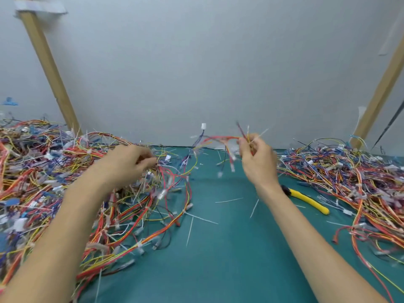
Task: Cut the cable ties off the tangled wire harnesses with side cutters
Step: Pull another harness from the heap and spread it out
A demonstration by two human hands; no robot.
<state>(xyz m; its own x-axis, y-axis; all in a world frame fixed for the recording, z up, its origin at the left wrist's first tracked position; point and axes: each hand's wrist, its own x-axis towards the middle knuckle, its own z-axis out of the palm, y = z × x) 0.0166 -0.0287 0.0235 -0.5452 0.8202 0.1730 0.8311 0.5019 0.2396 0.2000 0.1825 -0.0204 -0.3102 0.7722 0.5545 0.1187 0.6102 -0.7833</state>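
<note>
the left hand (129, 162) is closed on wires at the edge of the left pile (43, 171), a big tangle of red, yellow, blue and white wires. the right hand (258, 160) is raised above the green mat (229, 259), fingers pinched on a harness (220, 141) of red and yellow wires that arches leftward, with a white connector (203, 126) sticking up at its far end. white tie ends poke out above the fingers. the cutters (306, 199), yellow-handled, lie on the mat just right of the right wrist, untouched. cut ties (190, 231) lie scattered on the mat between the arms. the right pile (349, 176) spreads along the right side. two wooden posts (48, 62) lean against the grey wall (196, 62).
</note>
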